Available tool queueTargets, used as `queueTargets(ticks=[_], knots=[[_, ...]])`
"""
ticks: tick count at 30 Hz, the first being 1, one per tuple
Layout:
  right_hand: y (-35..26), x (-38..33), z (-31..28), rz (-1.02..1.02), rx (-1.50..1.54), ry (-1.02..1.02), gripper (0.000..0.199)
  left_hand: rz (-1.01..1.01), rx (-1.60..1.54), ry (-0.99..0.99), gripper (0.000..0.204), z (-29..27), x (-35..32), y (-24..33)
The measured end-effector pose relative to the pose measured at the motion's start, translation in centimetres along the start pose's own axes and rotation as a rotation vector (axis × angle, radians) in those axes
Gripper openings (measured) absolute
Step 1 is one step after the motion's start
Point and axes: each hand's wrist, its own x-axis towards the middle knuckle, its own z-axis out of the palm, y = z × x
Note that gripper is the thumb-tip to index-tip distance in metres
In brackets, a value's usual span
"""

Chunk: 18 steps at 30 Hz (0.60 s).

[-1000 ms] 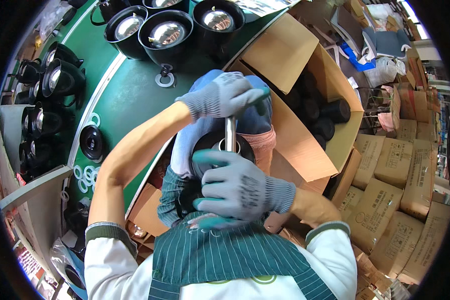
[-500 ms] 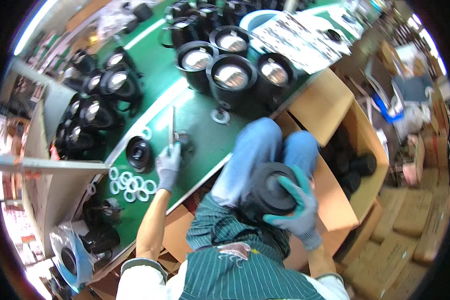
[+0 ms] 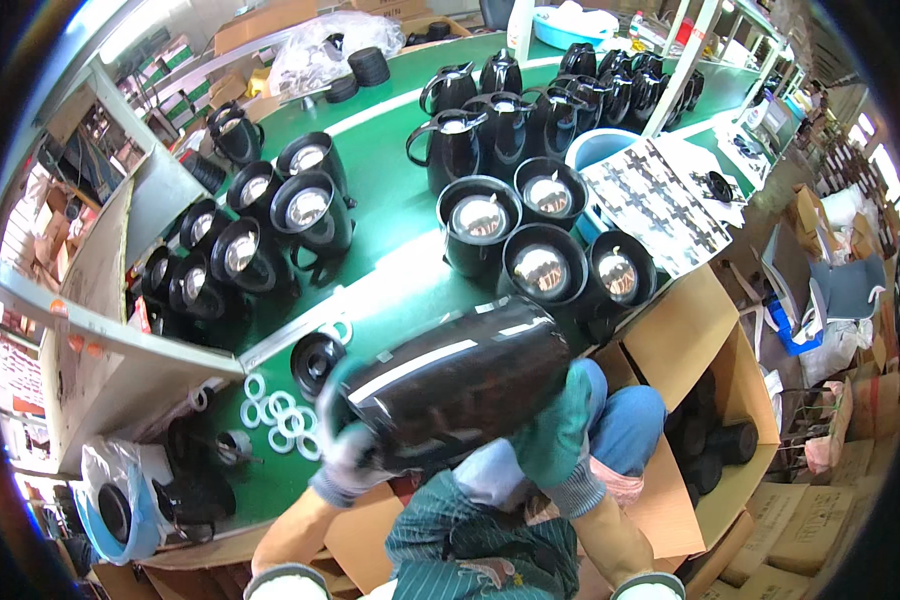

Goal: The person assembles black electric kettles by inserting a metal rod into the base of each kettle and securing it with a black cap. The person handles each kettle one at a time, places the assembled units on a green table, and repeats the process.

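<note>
A glossy black vacuum jug body (image 3: 460,380) lies on its side across my lap, above the front edge of the green bench. My left hand (image 3: 355,450), in a grey and green glove, grips its left end; motion smears the fingers somewhat. The gloved right hand (image 3: 560,435) is pressed against the jug's other end, near my knees. Just beyond the left hand are a round black ring-shaped part (image 3: 318,362) and several white rings (image 3: 288,422) on the bench.
Upright jug bodies with shiny silver insides (image 3: 540,272) stand ahead, with more (image 3: 308,210) at left. Finished-looking jugs with handles (image 3: 452,140) are farther back. A cardboard box (image 3: 740,400) of black parts is at right. A blue basin (image 3: 600,150) sits beneath patterned sheets (image 3: 660,200).
The black jug body has risen from my lap and turned sideways. My left hand has left the bench and a thin flat tool, and now holds the jug with the right.
</note>
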Motion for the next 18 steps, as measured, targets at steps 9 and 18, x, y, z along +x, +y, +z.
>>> queueTargets(ticks=[9,18], knots=[[-0.7,-0.1,-1.9,0.441,-0.322,-0.197,0.074,0.462,0.769,0.365,0.059,0.7,35.4,-10.7],[0.2,-2.7,-11.5,0.282,-0.530,-0.363,0.114,0.072,0.872,-0.109,0.063,8.3,44.7,-31.7]])
